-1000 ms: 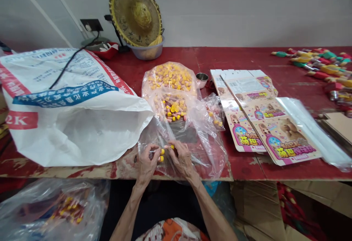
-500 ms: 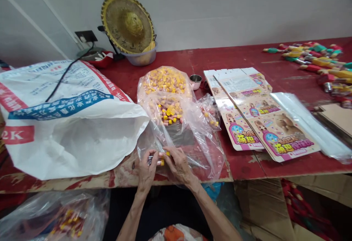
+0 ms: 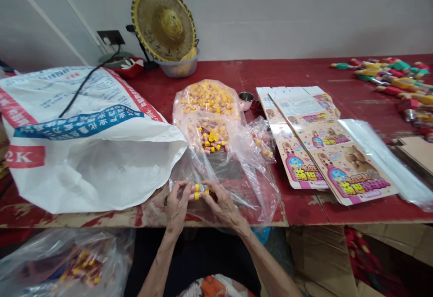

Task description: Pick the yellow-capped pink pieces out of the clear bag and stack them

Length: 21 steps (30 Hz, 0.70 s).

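Two small candy rolls [image 3: 199, 192] with yellow ends, lying level, long axis running left to right, just above the front edge of a red, paint-worn tabletop [image 3: 304, 213]. Pinched between the fingertips of a left hand [image 3: 177, 204] and a right hand [image 3: 221, 204], both grips closed on the rolls, fingers curled, hands almost meeting. Much of each roll hidden by the fingers. Beneath and beyond the hands, a crumpled clear plastic bag [image 3: 252, 188], with loose yellow and pink sweets [image 3: 208, 100] heaped at its far end. To the left, a white woven sack [image 3: 94, 175] on its side, its mouth open toward the hands, printed with a red "2K" and a blue band of lettering too small to read. To the right, flat printed cartons [image 3: 341, 166] showing a cartoon animal and large yellow Chinese lettering on pink. Farther right, a colourful scatter of wrapped sweets [image 3: 389, 78]. At the back, a small steel cup [image 3: 246, 97] and a woven straw hat [image 3: 163, 24] leaning in a plastic bowl [image 3: 179, 69].
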{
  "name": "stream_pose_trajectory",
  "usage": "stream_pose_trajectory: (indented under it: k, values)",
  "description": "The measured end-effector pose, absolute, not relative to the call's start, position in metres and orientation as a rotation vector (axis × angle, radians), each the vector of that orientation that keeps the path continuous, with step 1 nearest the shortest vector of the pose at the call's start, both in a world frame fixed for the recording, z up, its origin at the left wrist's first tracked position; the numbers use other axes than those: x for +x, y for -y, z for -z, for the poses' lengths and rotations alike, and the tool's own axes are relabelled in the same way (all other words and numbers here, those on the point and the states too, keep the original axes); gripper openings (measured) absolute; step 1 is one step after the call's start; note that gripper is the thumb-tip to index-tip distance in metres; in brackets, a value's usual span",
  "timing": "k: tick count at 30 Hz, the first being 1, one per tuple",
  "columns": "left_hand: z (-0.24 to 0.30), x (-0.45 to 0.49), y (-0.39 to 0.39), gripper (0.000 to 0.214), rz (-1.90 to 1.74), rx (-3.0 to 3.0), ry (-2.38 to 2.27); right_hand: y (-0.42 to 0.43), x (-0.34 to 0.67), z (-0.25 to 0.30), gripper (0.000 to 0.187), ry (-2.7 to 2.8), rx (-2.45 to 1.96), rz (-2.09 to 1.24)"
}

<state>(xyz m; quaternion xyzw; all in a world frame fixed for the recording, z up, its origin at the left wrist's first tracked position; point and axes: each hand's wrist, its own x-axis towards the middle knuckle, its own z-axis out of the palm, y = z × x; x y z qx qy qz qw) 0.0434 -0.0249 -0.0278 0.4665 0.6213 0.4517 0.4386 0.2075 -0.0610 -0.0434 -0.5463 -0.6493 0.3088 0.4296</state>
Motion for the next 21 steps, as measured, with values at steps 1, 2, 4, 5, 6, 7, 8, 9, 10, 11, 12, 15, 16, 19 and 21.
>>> stream_pose_trajectory:
  k: [1,2,4,5,6,7,8,9,10,11,12,15,16,19,21]
  values:
    - [0.0275,0.0432,0.0250,0.048,-1.119,1.161,-1.551,0.0609,0.2080,0.0430,0.032,1.604,-1.371,-0.797]
    - [0.0274,0.0431,0.0251,0.048,-1.118,1.161,-1.562,0.0607,0.2083,0.0428,0.032,1.588,-1.377,-0.814]
    - [0.0274,0.0433,0.0252,0.049,-1.113,1.159,-1.575,0.0603,0.2078,0.0430,0.033,1.567,-1.390,-0.820]
    - [0.0275,0.0436,0.0252,0.049,-1.115,1.154,-1.570,0.0602,0.2071,0.0436,0.034,1.563,-1.394,-0.810]
    - [0.0276,0.0440,0.0252,0.049,-1.123,1.146,-1.559,0.0601,0.2062,0.0444,0.034,1.561,-1.398,-0.795]
    - [0.0276,0.0445,0.0252,0.050,-1.134,1.136,-1.546,0.0600,0.2052,0.0453,0.033,1.560,-1.399,-0.777]
    - [0.0277,0.0451,0.0251,0.050,-1.148,1.124,-1.534,0.0600,0.2042,0.0464,0.033,1.561,-1.398,-0.763]
    - [0.0280,0.0456,0.0250,0.050,-1.159,1.114,-1.524,0.0601,0.2035,0.0474,0.033,1.562,-1.396,-0.753]
    - [0.0283,0.0460,0.0250,0.050,-1.168,1.105,-1.520,0.0601,0.2029,0.0483,0.033,1.563,-1.393,-0.747]
    - [0.0289,0.0463,0.0249,0.050,-1.171,1.100,-1.521,0.0602,0.2026,0.0490,0.033,1.564,-1.389,-0.746]
    - [0.0296,0.0463,0.0249,0.050,-1.170,1.097,-1.525,0.0603,0.2025,0.0495,0.033,1.564,-1.387,-0.745]
    - [0.0326,0.0456,0.0251,0.049,-1.169,1.076,-1.534,0.0606,0.2026,0.0502,0.033,1.557,-1.386,-0.741]
    - [0.0336,0.0453,0.0253,0.049,-1.170,1.069,-1.534,0.0607,0.2026,0.0503,0.033,1.554,-1.387,-0.737]
    - [0.0349,0.0451,0.0259,0.049,-1.170,1.069,-1.536,0.0608,0.2026,0.0505,0.034,1.556,-1.395,-0.724]
    - [0.0340,0.0460,0.0263,0.048,-1.171,1.079,-1.538,0.0606,0.2026,0.0510,0.034,1.566,-1.393,-0.715]
